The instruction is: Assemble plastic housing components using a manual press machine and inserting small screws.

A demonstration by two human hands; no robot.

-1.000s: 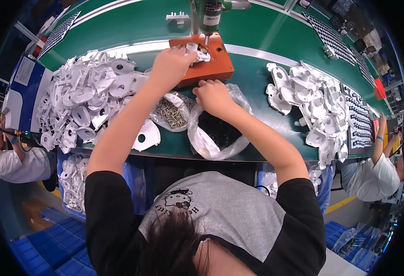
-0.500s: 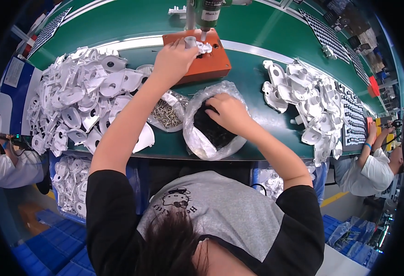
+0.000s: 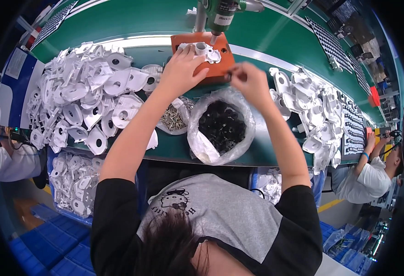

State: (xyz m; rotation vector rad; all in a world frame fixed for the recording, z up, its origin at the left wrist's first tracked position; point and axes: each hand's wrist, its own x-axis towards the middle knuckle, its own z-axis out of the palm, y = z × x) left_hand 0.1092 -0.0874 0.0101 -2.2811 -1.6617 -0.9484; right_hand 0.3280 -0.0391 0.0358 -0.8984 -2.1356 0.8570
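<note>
Well, the left hand (image 3: 179,71) is on top of a white plastic part (image 3: 212,55) that sits on an orange block (image 3: 220,69). Its fingers rest on the left end of the part, and the thumb sticks out to the side, so they are spread and not pinching. The part has a round tube poking up. A green power tool (image 3: 222,13) hangs over the block, its tip pointing down near the part; I can't tell if they touch.

The right hand (image 3: 251,83) is up beside the block's right side. Its fingers are pinching a small dark piece (image 3: 229,76), too blurry to see well.

Close to the person, a clear bag (image 3: 245,148) full of black pieces (image 3: 222,124) stands open on the green tabletop (image 3: 268,148). Just left of it is a bag of screws (image 3: 175,118). A big heap of white parts (image 3: 85,94) is on the left, and a smaller heap (image 3: 312,108) is on the right.
</note>
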